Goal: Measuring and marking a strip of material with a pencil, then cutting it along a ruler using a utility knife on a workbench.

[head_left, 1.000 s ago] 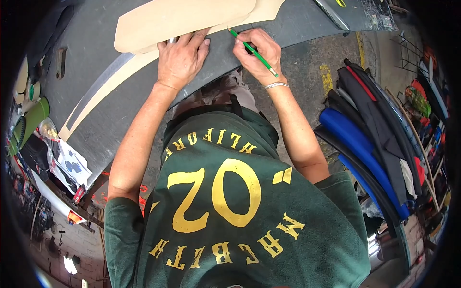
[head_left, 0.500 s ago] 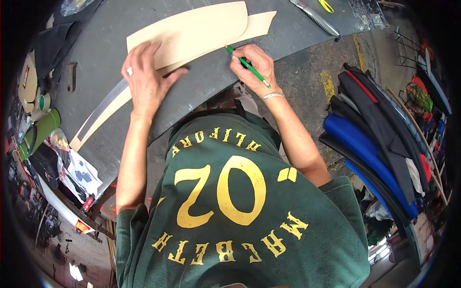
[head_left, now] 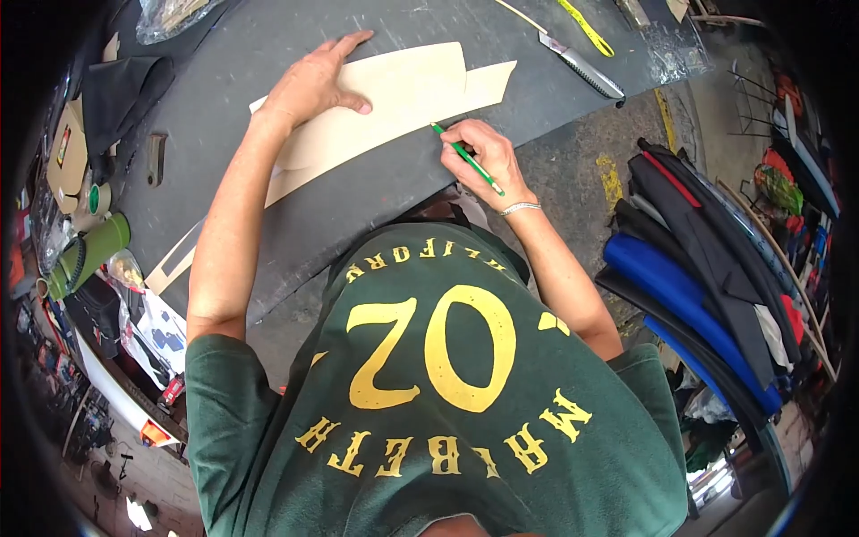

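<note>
1. On the table, the paper, lying under the left hand, is best kept flat.
2. Slipping should be prevented by the spread, open left hand.
3. The pencil, gripped by the right hand, is best steadied at the paper edge just beyond.

Sheets on table, knife (near the edge) to their right
</note>
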A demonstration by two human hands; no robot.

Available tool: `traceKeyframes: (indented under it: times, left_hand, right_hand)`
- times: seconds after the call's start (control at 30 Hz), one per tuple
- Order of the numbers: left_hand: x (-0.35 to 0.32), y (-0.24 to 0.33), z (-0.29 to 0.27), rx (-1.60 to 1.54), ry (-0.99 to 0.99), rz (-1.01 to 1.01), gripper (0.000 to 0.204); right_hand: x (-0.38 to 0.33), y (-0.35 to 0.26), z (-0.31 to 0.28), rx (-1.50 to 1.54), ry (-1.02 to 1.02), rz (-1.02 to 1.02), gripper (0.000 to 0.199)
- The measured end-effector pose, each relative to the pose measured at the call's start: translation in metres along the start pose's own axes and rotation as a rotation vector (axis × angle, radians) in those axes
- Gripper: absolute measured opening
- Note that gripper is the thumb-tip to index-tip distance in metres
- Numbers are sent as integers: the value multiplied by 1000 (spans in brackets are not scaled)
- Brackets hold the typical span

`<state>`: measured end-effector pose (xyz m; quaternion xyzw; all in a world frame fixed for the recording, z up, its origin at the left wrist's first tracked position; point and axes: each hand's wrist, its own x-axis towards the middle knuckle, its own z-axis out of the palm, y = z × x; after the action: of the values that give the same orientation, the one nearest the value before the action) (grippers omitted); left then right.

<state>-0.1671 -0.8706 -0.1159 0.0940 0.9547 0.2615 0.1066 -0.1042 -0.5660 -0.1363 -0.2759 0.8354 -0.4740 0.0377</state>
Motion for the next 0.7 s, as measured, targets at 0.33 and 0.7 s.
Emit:
traceKeyframes:
  times: [0.33,0.7]
  left_hand:
    - [89,-33,-81,-1164,166,-371,52]
    - [177,-195,-53,-1607,848,-342,35]
  right_hand:
    - [1,9,-11,349,114,429,9]
    - [1,8,-60,223,430,604,22]
